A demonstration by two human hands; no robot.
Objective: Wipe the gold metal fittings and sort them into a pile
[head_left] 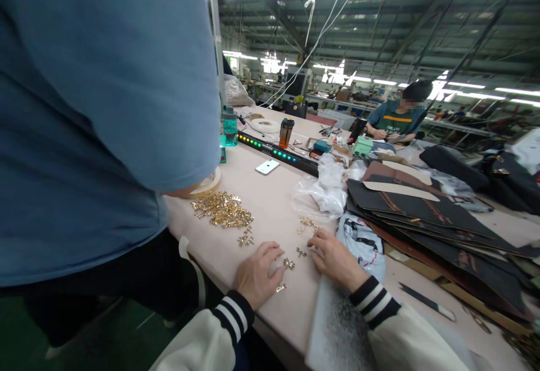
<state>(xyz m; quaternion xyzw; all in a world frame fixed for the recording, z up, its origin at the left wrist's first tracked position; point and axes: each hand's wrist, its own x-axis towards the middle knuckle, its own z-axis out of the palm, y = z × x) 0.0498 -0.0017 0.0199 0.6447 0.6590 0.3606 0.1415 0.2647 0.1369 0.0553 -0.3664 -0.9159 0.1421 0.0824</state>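
My left hand (259,274) rests on the pinkish table (261,213) near its front edge, thumb and fingers apart, beside a small gold metal piece (288,263). Another gold piece (281,288) lies below its thumb. To the right, my right hand (337,258) is low over the table with bent, parted fingers, next to a gold piece (301,252). Its fingertips are close to a small group of gold pieces (307,224). A large pile of gold pieces (223,209) lies farther left, with a few loose ones (245,238) beside it.
A person in a blue shirt (105,95) stands close on the left. Beyond the hands are a phone (267,167), a light bar (278,153) and clear plastic bags (324,191). Stacked dark leather panels (405,208) fill the right. Another person (396,118) sits farther back.
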